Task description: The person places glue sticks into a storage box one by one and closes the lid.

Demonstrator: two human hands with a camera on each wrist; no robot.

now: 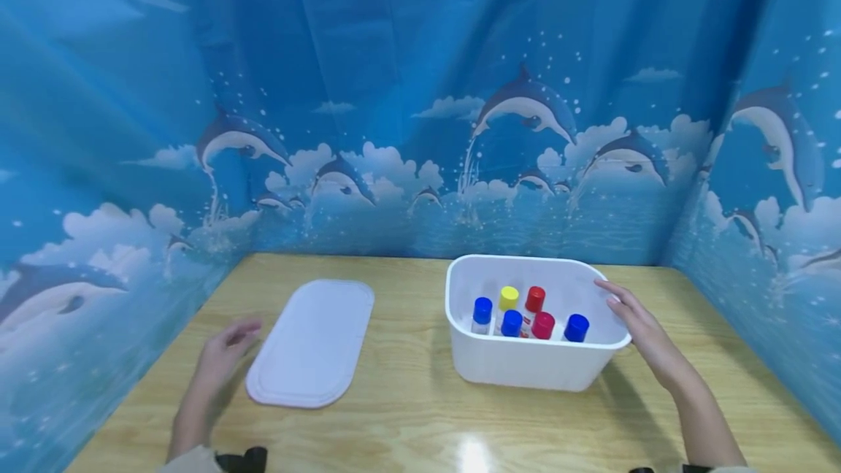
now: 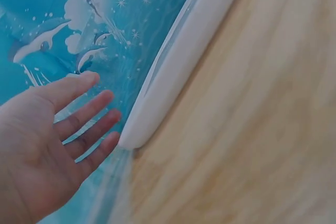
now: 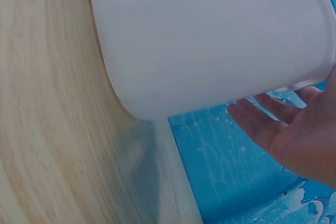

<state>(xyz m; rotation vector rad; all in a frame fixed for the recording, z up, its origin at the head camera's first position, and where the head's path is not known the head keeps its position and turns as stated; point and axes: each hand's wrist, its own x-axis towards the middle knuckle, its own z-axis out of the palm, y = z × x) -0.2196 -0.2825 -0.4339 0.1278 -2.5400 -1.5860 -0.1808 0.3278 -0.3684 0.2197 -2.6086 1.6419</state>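
Note:
A white plastic bin (image 1: 525,367) stands right of the middle of the table. Inside are several small clear bottles with coloured caps: blue caps (image 1: 482,309), a yellow cap (image 1: 509,298) and red caps (image 1: 535,299). My right hand (image 1: 644,331) is at the bin's right rim, its fingers extended near the edge; whether they touch it I cannot tell. To the left, a flat white lid (image 1: 315,345) lies on the table. My left hand (image 1: 223,352) is just left of the lid, fingers loosely spread and holding nothing, as the left wrist view shows.
The wooden table (image 1: 407,414) carries the bin and lid, with a strip of wood between them. A blue curtain (image 1: 420,130) printed with dolphins closes off the back and both sides of the table.

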